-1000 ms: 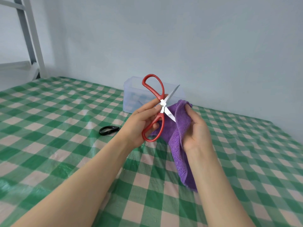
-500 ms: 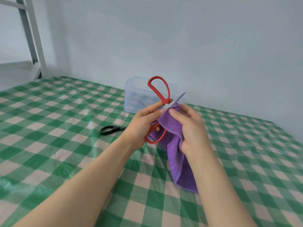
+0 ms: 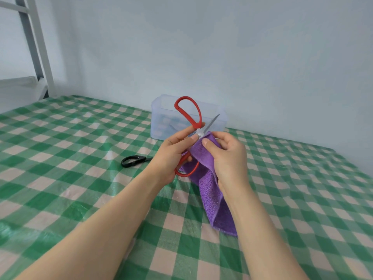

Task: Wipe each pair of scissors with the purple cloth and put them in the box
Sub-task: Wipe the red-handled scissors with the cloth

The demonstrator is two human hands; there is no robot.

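Lower centre, the cloth (image 3: 212, 190) hangs from the right hand (image 3: 228, 158), which pinches it round a blade of the red scissors (image 3: 196, 124). The left hand (image 3: 171, 156) grips these at the pivot, blades apart. Left of centre, black scissors (image 3: 132, 161) lie on the table (image 3: 60, 178). Behind the hands stands the box (image 3: 159, 126), perhaps holding something bluish.

A plain, home-like room: green checked tablecloth (image 3: 60, 178), bare pale wall (image 3: 242, 57), grey metal frame (image 3: 34, 47) at left.
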